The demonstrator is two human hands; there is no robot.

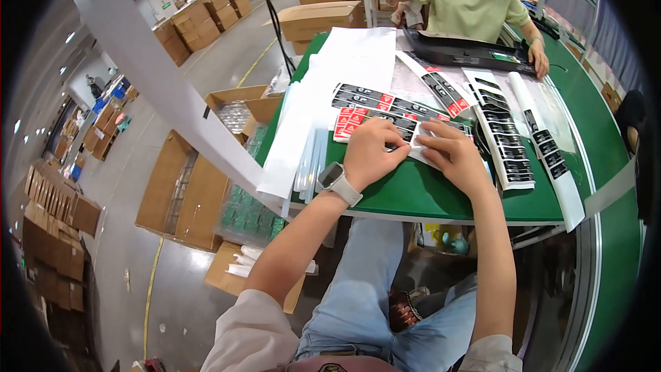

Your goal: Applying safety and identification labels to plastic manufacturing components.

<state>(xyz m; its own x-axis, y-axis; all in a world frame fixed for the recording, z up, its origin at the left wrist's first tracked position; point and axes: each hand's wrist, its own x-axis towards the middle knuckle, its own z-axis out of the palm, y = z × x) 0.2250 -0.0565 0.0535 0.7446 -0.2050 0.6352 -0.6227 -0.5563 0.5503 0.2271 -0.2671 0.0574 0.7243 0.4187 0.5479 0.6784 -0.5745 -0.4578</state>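
My left hand, with a watch on its wrist, is closed in a pinch at the edge of a label sheet with red and black stickers on white backing. Right beside it, my right hand has its fingers bent and pressed together on the white backing of the same sheet. The fingertips of both hands nearly meet there. Whether a single sticker is between them is too small to tell. More black and red label strips lie just beyond my hands.
Black label strips and a narrower strip lie to the right on the green table. White paper covers its left side. Across it, a co-worker touches a long black casing. Cartons and a grey post stand left.
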